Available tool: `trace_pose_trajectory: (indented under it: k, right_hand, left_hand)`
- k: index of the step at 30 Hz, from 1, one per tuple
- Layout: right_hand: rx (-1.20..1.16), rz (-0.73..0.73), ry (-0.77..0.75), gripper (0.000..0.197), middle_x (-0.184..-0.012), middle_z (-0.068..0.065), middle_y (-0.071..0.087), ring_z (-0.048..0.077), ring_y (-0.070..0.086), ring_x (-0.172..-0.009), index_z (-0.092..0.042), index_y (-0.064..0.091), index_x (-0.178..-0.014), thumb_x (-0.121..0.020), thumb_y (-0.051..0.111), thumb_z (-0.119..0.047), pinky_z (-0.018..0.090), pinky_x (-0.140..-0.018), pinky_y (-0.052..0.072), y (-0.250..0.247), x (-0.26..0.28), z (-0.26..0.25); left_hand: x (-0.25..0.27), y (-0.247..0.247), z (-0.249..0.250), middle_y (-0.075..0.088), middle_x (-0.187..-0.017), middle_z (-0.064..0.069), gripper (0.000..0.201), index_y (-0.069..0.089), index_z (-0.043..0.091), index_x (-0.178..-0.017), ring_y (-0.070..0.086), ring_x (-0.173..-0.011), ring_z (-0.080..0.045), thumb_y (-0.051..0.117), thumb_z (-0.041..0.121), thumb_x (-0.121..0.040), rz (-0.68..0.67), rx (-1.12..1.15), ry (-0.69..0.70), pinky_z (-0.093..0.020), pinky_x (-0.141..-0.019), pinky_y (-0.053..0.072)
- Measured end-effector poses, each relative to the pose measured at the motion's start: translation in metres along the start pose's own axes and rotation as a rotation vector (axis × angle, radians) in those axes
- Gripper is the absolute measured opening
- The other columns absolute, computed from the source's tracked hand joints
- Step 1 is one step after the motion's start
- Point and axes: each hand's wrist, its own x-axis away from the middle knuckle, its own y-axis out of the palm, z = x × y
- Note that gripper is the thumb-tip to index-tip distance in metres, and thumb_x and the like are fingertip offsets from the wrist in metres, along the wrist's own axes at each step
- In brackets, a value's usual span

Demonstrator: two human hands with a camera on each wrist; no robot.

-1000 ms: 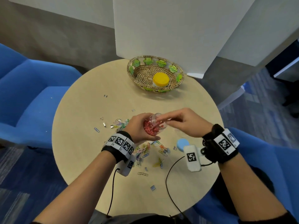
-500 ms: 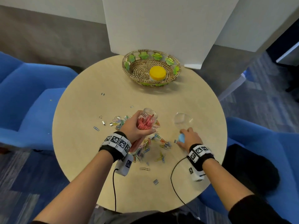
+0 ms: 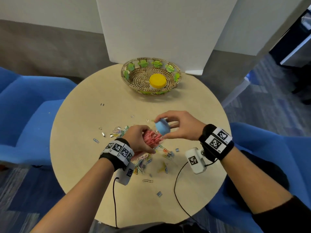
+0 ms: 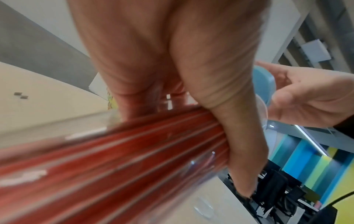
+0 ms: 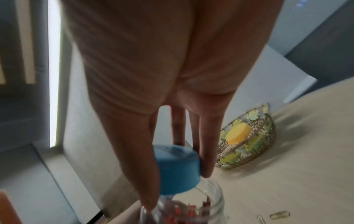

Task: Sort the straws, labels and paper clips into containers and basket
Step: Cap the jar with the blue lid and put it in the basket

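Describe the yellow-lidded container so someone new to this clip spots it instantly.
Look to the far edge of the round table, where a woven basket with green leaf trim sits. The yellow-lidded container stands inside it, the only thing there.

Jar (image 3: 152,140) mostly covered by left hand (image 3: 138,138) in head view; only mouth end and red straws (image 3: 154,138) exposed beside it. In left wrist view, straws (image 4: 114,159) smeared by motion blur, lower end cut off by left frame edge; individual count unreadable. Blue lid (image 5: 177,167) partly hidden behind right hand (image 5: 153,91) fingers in right wrist view; seating on jar mouth (image 5: 193,203) not determinable. Jar base cut off by bottom edge there. Small grey pieces (image 3: 159,193) near jar on table (image 3: 80,165) too small to identify. Container under yellow lid (image 3: 157,80) in basket (image 3: 127,71): contents not visible.
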Motion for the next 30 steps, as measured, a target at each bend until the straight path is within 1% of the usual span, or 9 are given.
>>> trace_pose_trajectory:
  k: [6,9,13,16,20,24,26,28,30]
  right_hand:
    - [0.009,-0.094,0.025,0.054,-0.126,-0.006,0.063,0.015,0.067,-0.105,-0.027,0.068,-0.118,-0.071,0.086,-0.009,0.035,-0.086,0.059,0.003,-0.011,0.006]
    - [0.128,-0.02,0.047,0.049,-0.113,0.003,0.069,0.013,0.071,-0.085,-0.026,0.066,-0.118,-0.074,0.086,-0.032,0.031,-0.078,0.06,0.008,-0.016,0.002]
    - [0.237,0.096,0.328,0.067,-0.062,0.014,0.069,0.021,0.068,-0.047,-0.008,0.067,-0.085,-0.09,0.044,-0.071,0.042,-0.063,0.06,0.029,-0.023,-0.016]
    - [0.358,0.132,0.363,0.089,-0.071,0.01,0.073,0.022,0.069,-0.055,-0.006,0.073,-0.082,-0.092,0.018,-0.075,0.04,-0.068,0.057,0.014,-0.028,-0.018]
    - [-0.136,0.124,0.18,0.049,-0.12,0.001,0.066,0.027,0.069,-0.093,-0.02,0.064,-0.128,-0.101,0.036,-0.051,0.045,-0.078,0.059,-0.019,-0.027,-0.015]
    - [0.034,-0.095,0.391,0.066,-0.083,0.014,0.075,0.032,0.072,-0.072,0.0,0.075,-0.084,-0.103,0.036,-0.051,0.043,-0.076,0.058,-0.023,-0.021,-0.012]
    - [0.251,-0.047,0.344,0.05,-0.081,0.009,0.075,0.022,0.073,-0.07,-0.007,0.075,-0.081,-0.095,0.055,-0.051,0.043,-0.078,0.06,-0.028,-0.021,-0.005]
    - [0.206,-0.03,0.2,0.038,-0.113,-0.003,0.07,0.011,0.071,-0.086,-0.023,0.07,-0.111,-0.08,0.079,-0.042,0.034,-0.078,0.06,-0.024,-0.019,-0.006]
    - [0.094,-0.07,0.128,0.066,-0.125,-0.007,0.062,0.012,0.071,-0.088,-0.03,0.059,-0.13,-0.071,0.087,-0.035,0.029,-0.072,0.061,-0.01,-0.02,-0.009]
  left_hand:
    - [0.007,-0.008,-0.009,0.074,-0.082,0.006,0.06,0.074,0.019,-0.098,0.068,-0.074,-0.005,0.098,0.041,-0.048,0.073,0.114,0.047,-0.018,-0.066,0.05]
    - [0.01,-0.011,-0.011,0.073,-0.077,0.005,0.055,0.075,0.019,-0.094,0.067,-0.07,-0.005,0.098,0.041,-0.049,0.1,0.134,0.07,-0.014,-0.061,0.047]
    - [0.007,-0.014,-0.005,0.073,-0.081,0.005,0.059,0.074,0.018,-0.099,0.068,-0.074,-0.007,0.098,0.039,-0.049,0.117,0.133,0.099,-0.017,-0.066,0.05]
    - [0.001,-0.021,-0.001,0.071,-0.08,0.008,0.056,0.072,0.019,-0.095,0.067,-0.076,-0.009,0.098,0.038,-0.049,0.057,0.1,0.099,-0.02,-0.068,0.049]
    - [-0.003,-0.032,-0.008,0.071,-0.082,0.002,0.054,0.072,0.017,-0.094,0.067,-0.077,-0.014,0.097,0.04,-0.052,0.053,0.083,0.076,-0.022,-0.068,0.049]
    - [-0.005,-0.034,-0.014,0.071,-0.085,0.002,0.058,0.072,0.018,-0.097,0.067,-0.079,-0.013,0.098,0.042,-0.05,0.061,0.072,0.051,-0.026,-0.073,0.052]
    - [-0.006,-0.034,-0.015,0.071,-0.086,0.003,0.059,0.072,0.018,-0.097,0.066,-0.08,-0.014,0.098,0.042,-0.05,0.061,0.068,0.04,-0.028,-0.074,0.053]
    - [-0.008,-0.036,-0.012,0.069,-0.082,0.005,0.055,0.071,0.02,-0.093,0.065,-0.075,-0.011,0.098,0.042,-0.05,0.059,0.06,0.055,-0.023,-0.068,0.048]
    - [-0.009,-0.036,-0.008,0.069,-0.078,0.006,0.053,0.071,0.02,-0.091,0.063,-0.071,-0.009,0.097,0.043,-0.051,0.046,0.051,0.075,-0.019,-0.062,0.044]
